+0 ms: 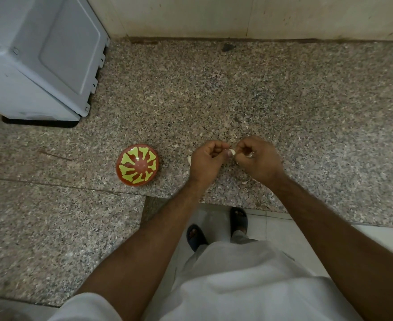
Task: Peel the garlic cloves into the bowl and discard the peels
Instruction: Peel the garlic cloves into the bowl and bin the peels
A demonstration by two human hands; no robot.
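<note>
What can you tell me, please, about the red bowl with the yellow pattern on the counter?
The round red bowl with yellow-green petal-like markings looks glossy, perhaps ceramic or plastic. It sits upright on the speckled granite counter near its front edge, with its opening facing the camera. Nothing can be seen inside it. It stands to the left of the left hand, clearly apart from it, and only the counter touches it.

Garlic clove: small, whitish, held above the speckled granite counter, only its tip showing.
Second whitish garlic piece: lies on the counter, partly hidden; peeled or not cannot be told.
Bowl: round, red-brown, yellow-green petal pattern inside; upright on the counter near its front edge, left of the cloves, apart from them. No contents visible.
Peel scrap: pale fleck on the counter near the edge.
</note>
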